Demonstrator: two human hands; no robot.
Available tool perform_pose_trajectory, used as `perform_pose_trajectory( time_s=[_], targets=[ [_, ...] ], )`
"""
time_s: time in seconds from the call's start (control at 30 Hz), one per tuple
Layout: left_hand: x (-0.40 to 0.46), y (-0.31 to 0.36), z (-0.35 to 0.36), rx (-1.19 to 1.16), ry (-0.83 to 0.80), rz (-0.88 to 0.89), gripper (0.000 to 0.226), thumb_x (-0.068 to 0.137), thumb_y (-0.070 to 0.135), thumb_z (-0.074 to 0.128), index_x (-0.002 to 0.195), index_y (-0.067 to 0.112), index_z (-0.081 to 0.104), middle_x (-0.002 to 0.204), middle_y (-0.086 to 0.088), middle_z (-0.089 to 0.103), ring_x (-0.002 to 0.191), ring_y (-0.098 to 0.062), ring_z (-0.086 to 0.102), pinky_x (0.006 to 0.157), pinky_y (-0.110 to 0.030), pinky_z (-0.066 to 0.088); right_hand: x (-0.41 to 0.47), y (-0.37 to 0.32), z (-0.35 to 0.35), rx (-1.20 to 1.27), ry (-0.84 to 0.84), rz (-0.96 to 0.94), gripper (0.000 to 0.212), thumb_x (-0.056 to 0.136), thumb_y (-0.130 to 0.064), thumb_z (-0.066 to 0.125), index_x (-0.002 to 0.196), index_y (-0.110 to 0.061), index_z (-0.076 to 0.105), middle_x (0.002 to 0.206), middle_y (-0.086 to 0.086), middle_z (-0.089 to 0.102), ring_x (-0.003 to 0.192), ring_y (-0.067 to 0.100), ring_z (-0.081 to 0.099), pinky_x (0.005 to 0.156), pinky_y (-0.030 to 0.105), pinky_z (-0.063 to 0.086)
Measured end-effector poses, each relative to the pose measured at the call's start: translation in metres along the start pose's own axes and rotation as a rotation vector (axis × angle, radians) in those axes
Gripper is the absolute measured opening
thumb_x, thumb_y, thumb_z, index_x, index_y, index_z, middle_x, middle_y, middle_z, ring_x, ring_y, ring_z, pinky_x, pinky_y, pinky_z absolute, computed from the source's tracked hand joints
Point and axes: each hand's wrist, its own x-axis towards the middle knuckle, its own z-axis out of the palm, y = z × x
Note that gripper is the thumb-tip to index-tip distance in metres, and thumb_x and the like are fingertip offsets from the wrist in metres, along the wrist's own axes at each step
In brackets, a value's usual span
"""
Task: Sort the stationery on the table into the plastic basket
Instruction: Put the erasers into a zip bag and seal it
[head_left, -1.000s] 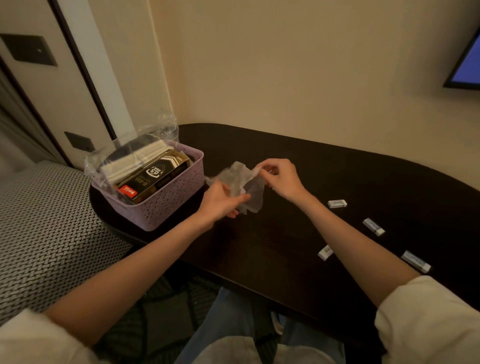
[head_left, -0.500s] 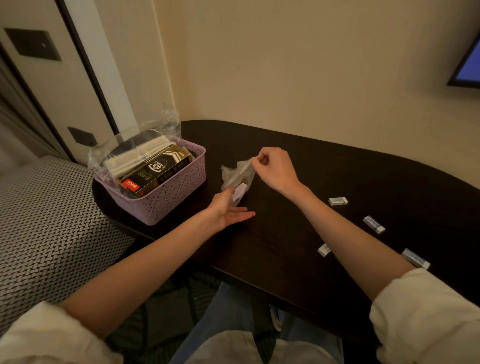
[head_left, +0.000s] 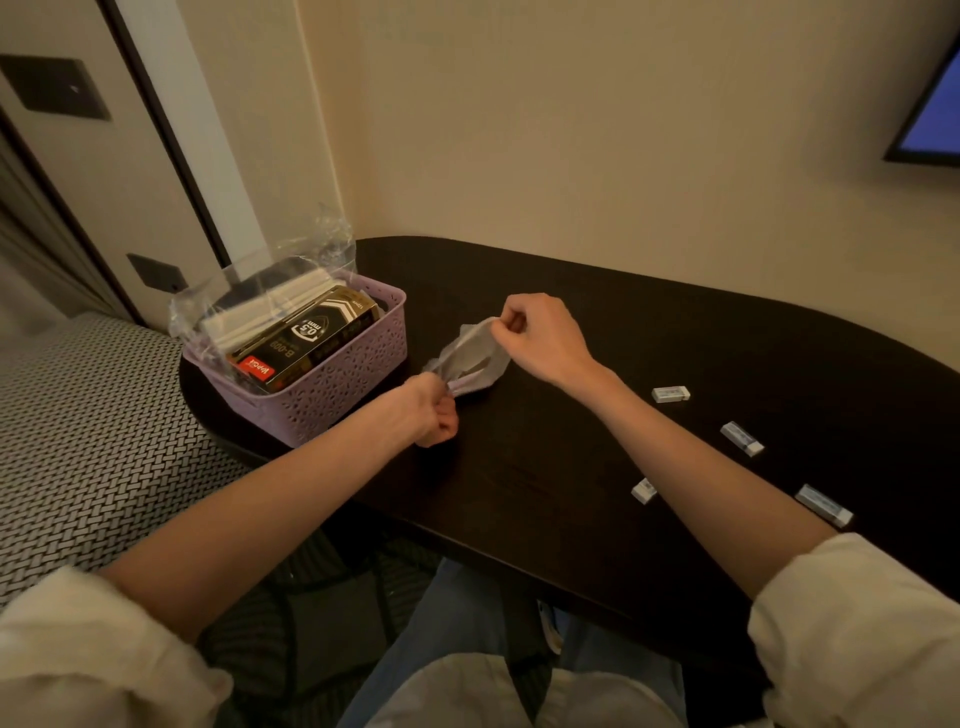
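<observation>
Beside the basket (head_left: 332, 395), left hand (head_left: 434, 410) now pinches the bag (head_left: 470, 356).

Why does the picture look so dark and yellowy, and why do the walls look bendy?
Head view: the room light is dim and warm, so the dark table swallows detail, though the white erasers stand out. The wide-angle lens bows the door frame and wall edges. The clear bag looks soft and slightly blurred between the left hand and right hand.
</observation>
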Motion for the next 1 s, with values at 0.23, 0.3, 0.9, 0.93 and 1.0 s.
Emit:
perform_pose_trajectory(
  time_s=[0.23,0.3,0.9,0.93,1.0],
  targets=[
    [-0.015,0.042,0.010,0.490,-0.054,0.434,0.028,0.102,0.024,0.039,0.077,0.016,0.047,0.059,0.004,0.040,0.042,-0.006,0.031,0.030,-0.016,0.023,0.011,0.003,-0.008,0.166,0.126,0.151,0.019,0.092,-0.025,0.059,0.076,-0.016,0.066,0.068,-0.003,0.063,0.063,0.007,0.061,0.060,0.024,0.049],
    [-0.027,0.059,0.014,0.556,-0.111,0.535,0.027,0.103,0.024,0.040,0.078,0.017,0.046,0.057,0.005,0.040,0.039,-0.005,0.031,0.031,-0.016,0.023,0.014,0.000,-0.015,0.306,0.147,0.198,0.022,0.093,-0.023,0.058,0.076,-0.012,0.067,0.065,0.000,0.065,0.054,0.007,0.060,0.055,0.021,0.049],
    [-0.036,0.027,0.067,0.963,-0.175,0.874,0.035,0.105,0.034,0.033,0.081,0.015,0.050,0.064,0.001,0.040,0.050,-0.009,0.033,0.042,-0.019,0.026,-0.043,0.065,-0.063,0.402,-0.193,0.455,0.016,0.098,-0.018,0.051,0.091,-0.012,0.064,0.080,0.003,0.065,0.065,0.008,0.061,0.053,0.016,0.047],
    [-0.033,0.023,0.069,0.953,-0.193,0.894,0.035,0.105,0.033,0.033,0.081,0.015,0.050,0.063,0.001,0.039,0.049,-0.009,0.032,0.041,-0.019,0.026,-0.051,0.074,-0.069,0.301,-0.343,0.429,0.008,0.094,-0.014,0.057,0.094,-0.013,0.064,0.086,0.003,0.066,0.072,0.008,0.062,0.058,0.017,0.049],
    [-0.030,0.017,0.070,0.911,-0.206,0.924,0.035,0.105,0.032,0.033,0.077,0.016,0.048,0.061,0.000,0.037,0.048,-0.009,0.031,0.042,-0.020,0.024,-0.064,0.086,-0.076,0.166,-0.615,0.384,0.014,0.085,-0.008,0.067,0.097,-0.014,0.066,0.097,0.004,0.067,0.085,0.009,0.063,0.067,0.019,0.050]
  ],
)
